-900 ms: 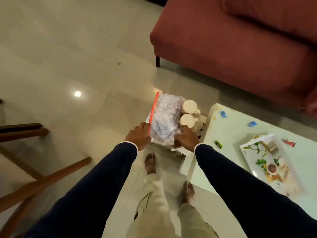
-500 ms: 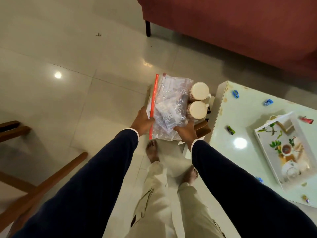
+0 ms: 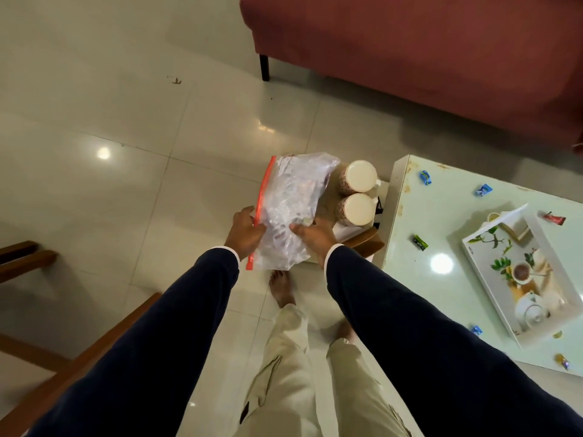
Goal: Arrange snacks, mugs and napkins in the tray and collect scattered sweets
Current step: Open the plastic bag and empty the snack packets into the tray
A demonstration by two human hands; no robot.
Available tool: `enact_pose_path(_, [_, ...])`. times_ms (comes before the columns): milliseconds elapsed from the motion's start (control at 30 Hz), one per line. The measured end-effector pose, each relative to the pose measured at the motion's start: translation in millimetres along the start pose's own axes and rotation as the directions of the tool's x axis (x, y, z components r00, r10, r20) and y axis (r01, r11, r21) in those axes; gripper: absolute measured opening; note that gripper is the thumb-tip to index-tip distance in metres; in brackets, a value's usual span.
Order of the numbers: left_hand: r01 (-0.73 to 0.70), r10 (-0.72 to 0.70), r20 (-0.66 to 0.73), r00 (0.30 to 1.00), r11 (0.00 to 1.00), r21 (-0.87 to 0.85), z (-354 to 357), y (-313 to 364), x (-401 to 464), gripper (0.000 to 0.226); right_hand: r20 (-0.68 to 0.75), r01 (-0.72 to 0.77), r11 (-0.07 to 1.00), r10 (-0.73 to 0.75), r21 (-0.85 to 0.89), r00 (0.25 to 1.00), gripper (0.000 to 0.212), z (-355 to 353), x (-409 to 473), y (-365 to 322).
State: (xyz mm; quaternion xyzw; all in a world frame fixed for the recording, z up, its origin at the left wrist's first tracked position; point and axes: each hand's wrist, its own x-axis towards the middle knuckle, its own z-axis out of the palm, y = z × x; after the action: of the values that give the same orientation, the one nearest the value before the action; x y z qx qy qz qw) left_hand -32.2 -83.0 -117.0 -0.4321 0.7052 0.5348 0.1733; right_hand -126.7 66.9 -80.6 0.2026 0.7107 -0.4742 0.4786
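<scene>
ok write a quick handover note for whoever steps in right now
Left hand and right hand: both grip the zip bag, carried beside the table.
Two mugs ride upside down next to the bag, on something the bag hides.
Tray lies on the table, holding none of the items.
Sweets lie scattered over the tabletop.
Done: nothing arranged. Left: load the tray, gather sweets.

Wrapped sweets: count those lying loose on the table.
7: two blue far edge, red beyond the tray, green left, blue and two yellowish nearer.
</scene>
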Motion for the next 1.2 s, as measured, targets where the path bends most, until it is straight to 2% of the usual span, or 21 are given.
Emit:
enact_pose_path(67, [0.000, 0.002, -0.046, 0.999, 0.999, 0.043, -11, 0, -6, 0.054, -0.009, 0.037, 0.998, -0.037, -0.044, 0.999, 0.043, 3, -7, -8])
enact_pose_path(133, [0.005, -0.005, -0.071, 0.997, 1.000, 0.005, -23, 4, -17, 0.054, -0.007, 0.070, 0.994, -0.071, -0.079, 0.997, 0.032, 0, -16, -18])
enact_pose_path(267, [0.029, -0.044, -0.062, 0.997, 0.973, -0.228, -46, 29, -50, 0.030, 0.096, 0.129, 0.992, -0.126, -0.017, 0.987, 0.025, -17, -48, -39])
enact_pose_path(367, [-0.057, 0.013, -0.135, 0.991, 0.944, -0.326, -53, 64, -86, 0.021, 0.171, 0.201, 0.980, -0.200, 0.009, 0.965, 0.018, -45, -86, -53])
enact_pose_path(433, [-0.137, 0.081, -0.165, 0.983, 0.922, -0.361, -52, 90, -109, 0.019, 0.193, 0.257, 0.966, -0.256, 0.018, 0.947, 0.021, -72, -111, -60])
enact_pose_path(533, [-0.227, 0.202, -0.105, 0.974, 0.891, -0.394, -40, 134, -148, 0.014, 0.199, 0.337, 0.941, -0.337, 0.033, 0.920, 0.015, -120, -153, -66])
enact_pose_path(633, [-0.278, 0.305, 0.024, 0.952, 0.895, -0.349, -13, 181, -186, 0.010, 0.179, 0.396, 0.917, -0.396, 0.033, 0.901, 0.011, -177, -189, -68])
enact_pose_path(733, [-0.366, 0.410, 0.111, 0.905, 0.886, -0.285, 32, 226, -230, 0.006, 0.151, 0.453, 0.891, -0.454, 0.040, 0.878, 0.024, -242, -219, -59])
enact_pose_path(867, [-0.515, 0.558, 0.116, 0.822, 0.814, -0.269, 103, 278, -288, 0.010, 0.118, 0.499, 0.864, -0.503, 0.066, 0.856, 0.019, -330, -252, -31])
enact_pose_path(1033, [-0.670, 0.700, 0.134, 0.702, 0.712, -0.212, 199, 336, -358, 0.006, 0.054, 0.572, 0.818, -0.575, 0.051, 0.817, 0.033, -432, -290, 5])
enact_pose_path(1100, [-0.717, 0.737, 0.132, 0.663, 0.676, -0.170, 231, 361, -380, 0.002, 0.041, 0.586, 0.809, -0.587, 0.041, 0.808, 0.025, -463, -303, 14])
enact_pose_path(1200, [-0.781, 0.789, 0.095, 0.607, 0.614, -0.112, 271, 398, -407, 0.011, 0.054, 0.603, 0.798, -0.602, -0.001, 0.797, 0.011, -506, -325, 18])
